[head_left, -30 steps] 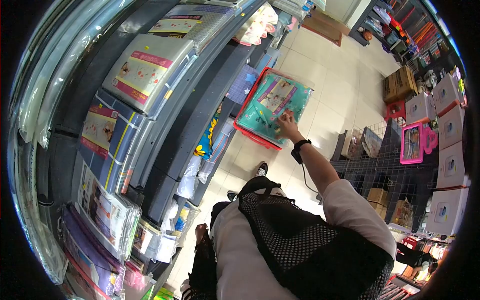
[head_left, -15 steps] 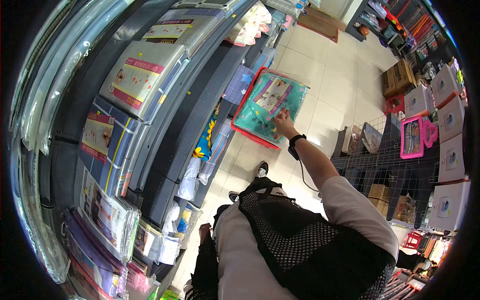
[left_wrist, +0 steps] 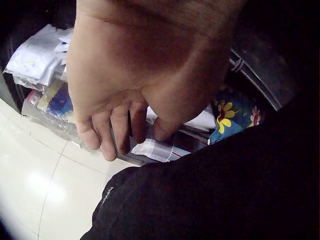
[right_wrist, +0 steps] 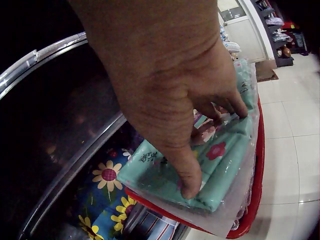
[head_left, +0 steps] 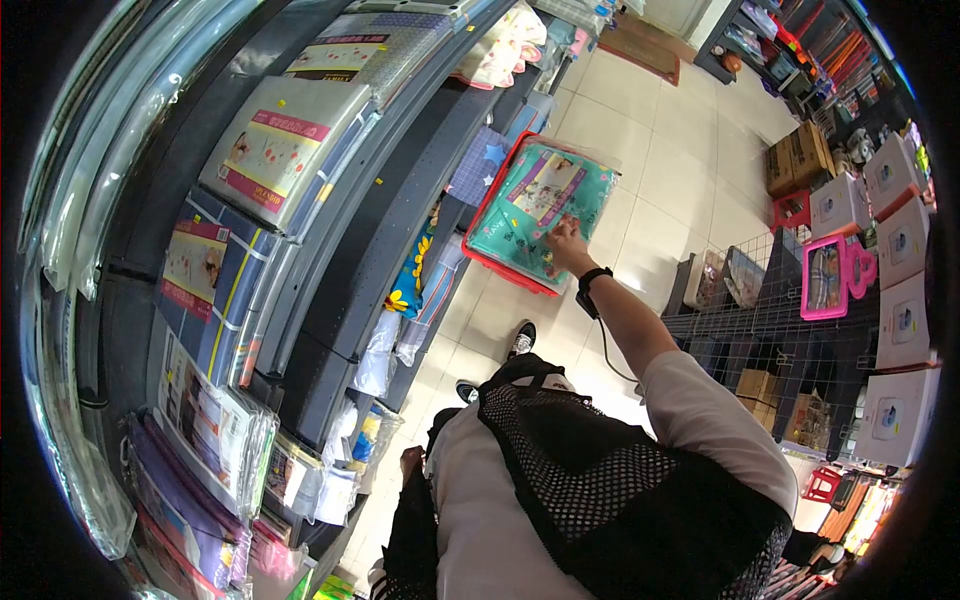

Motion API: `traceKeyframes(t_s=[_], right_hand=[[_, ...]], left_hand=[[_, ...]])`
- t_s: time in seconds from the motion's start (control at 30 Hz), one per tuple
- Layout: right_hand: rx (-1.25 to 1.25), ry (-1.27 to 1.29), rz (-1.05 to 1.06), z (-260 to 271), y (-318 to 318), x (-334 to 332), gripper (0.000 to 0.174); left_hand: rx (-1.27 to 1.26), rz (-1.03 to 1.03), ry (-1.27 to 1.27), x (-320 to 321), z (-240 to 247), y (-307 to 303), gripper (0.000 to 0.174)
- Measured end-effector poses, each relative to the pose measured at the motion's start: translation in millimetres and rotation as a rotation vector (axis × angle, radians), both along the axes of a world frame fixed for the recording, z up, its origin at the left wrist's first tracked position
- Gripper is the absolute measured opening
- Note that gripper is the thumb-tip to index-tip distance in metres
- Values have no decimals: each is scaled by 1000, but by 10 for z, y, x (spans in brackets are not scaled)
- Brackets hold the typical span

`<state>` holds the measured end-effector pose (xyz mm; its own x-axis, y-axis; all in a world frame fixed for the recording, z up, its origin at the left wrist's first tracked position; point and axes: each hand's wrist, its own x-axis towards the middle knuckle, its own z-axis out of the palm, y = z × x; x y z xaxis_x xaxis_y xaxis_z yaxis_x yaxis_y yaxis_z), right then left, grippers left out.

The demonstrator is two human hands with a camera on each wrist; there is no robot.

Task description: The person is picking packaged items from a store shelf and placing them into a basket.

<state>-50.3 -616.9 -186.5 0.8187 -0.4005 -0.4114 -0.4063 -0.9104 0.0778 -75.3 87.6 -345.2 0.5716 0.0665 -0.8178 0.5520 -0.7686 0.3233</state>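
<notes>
A teal bedding pack (head_left: 497,232) in clear plastic, with a picture label on top, lies in a red basket (head_left: 515,280) on the floor. My right hand (head_left: 569,247) rests on the pack's near right part. In the right wrist view that hand (right_wrist: 172,100) has its thumb apart from the fingers. The fingers touch the flower-printed teal fabric (right_wrist: 227,172), their tips partly hidden. At my side hangs my left hand (left_wrist: 135,75), palm showing, fingers loosely curled round nothing. It is near the lower shelf's plastic-wrapped packs (left_wrist: 37,57).
Dark shelves (head_left: 345,270) stacked with wrapped bedding packs (head_left: 275,150) run along the left. Across the tiled aisle (head_left: 650,215) stand a wire grid rack (head_left: 745,300) and a stack of white boxes (head_left: 900,305). A brown mat (head_left: 640,55) lies by the far door.
The head view has shifted slightly. My right hand stays on the teal bedding pack, its fingers drawn a little closer together. The left hand still hangs at my side.
</notes>
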Motion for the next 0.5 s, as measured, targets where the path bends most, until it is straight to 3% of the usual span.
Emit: traceKeyframes(t_s=[0.07,0.13,0.37,0.43,0.47,0.5], right_hand=[[-17,46,-19,152,56,10,97],[-9,44,-22,132,49,7,97],[3,-19,-61,-68,-15,-22,95],[13,-7,-49,-51,-19,-27,96],[24,5,-36,-24,-13,-32,96],[25,6,-37,23,-1,-32,96]], left_hand=[[9,-26,-9,-15,-54,15,31],[0,79,-28,-40,-64,-1,29],[-4,45,13,-56,-54,24,30],[-429,83,-352,-144,348,-118,30],[-429,82,-351,-97,278,-78,30],[-322,-114,-269,-15,143,-2,30]])
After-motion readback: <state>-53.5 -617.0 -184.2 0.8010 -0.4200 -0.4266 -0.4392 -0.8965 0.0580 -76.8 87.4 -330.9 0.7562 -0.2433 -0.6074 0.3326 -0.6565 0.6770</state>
